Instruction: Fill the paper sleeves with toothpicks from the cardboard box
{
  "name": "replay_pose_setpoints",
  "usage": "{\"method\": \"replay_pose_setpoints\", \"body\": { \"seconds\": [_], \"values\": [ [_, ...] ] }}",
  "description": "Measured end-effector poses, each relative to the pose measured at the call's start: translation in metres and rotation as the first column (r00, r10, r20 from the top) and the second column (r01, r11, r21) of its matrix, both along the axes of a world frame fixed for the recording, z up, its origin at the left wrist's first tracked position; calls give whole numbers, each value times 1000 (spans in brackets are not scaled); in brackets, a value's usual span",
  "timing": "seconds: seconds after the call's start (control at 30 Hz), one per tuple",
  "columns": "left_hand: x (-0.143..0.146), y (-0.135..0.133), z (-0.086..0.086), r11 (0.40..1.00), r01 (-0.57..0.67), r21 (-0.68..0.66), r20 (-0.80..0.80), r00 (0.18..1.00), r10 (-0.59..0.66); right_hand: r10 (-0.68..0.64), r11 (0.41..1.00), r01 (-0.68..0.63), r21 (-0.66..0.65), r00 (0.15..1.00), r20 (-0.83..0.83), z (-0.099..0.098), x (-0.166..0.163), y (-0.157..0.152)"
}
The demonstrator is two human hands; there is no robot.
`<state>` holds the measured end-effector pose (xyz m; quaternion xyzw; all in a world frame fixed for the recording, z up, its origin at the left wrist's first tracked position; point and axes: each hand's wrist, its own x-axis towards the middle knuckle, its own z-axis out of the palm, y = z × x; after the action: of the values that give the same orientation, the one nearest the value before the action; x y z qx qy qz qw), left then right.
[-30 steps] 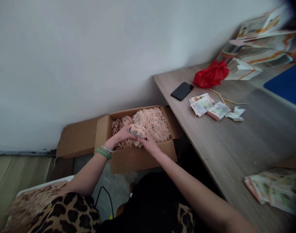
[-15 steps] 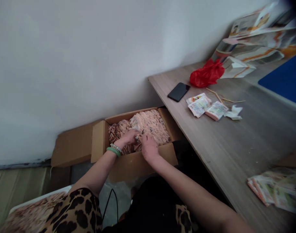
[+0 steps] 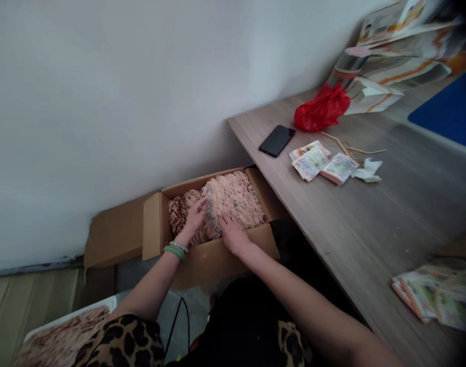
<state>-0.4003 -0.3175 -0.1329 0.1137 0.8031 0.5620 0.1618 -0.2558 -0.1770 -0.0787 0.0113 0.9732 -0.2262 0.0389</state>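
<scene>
Below the desk, an open cardboard box (image 3: 213,260) holds a pale pink, knobbly bundle (image 3: 240,196) on its right side. Its left side holds darker reddish-brown, twisted pieces (image 3: 179,211). What these pieces are I cannot make out. My left hand (image 3: 195,216), wearing a green bangle and a beaded bracelet, is over the brown pieces, fingers stretched toward the pale bundle's left edge. My right hand (image 3: 233,234) lies with its fingers spread on the near side of the pale bundle. Neither hand visibly grips anything.
On the desk (image 3: 332,219) to the right lie a black phone (image 3: 277,140), a red plastic bag (image 3: 321,109), printed packets (image 3: 311,160) and crumpled white paper (image 3: 367,171). More packets (image 3: 435,298) lie nearer. A white tray (image 3: 72,317) of brownish pieces stands at lower left.
My hands have moved apart from their place close together at the bundle's near edge. The left has shifted left and its fingers have straightened; the right now lies flatter on the bundle.
</scene>
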Motion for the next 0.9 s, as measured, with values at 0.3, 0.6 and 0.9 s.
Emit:
{"method": "replay_pose_setpoints", "body": {
  "seconds": [0.3, 0.6, 0.9],
  "values": [
    [-11, 30, 3, 974, -60, -219, 25, 997, 67, -34, 998, 32, -57, 999, -23, 13, 17, 10],
    [9, 49, 33, 773, -154, -616, -426, 890, -162, -187, 964, 89, -252, 899, -395, 54, 86, 95],
    [-8, 239, 150, 958, 130, -257, -418, 879, -231, -631, 745, 474, -470, 729, -264, 58, 101, 184]
  ]
}}
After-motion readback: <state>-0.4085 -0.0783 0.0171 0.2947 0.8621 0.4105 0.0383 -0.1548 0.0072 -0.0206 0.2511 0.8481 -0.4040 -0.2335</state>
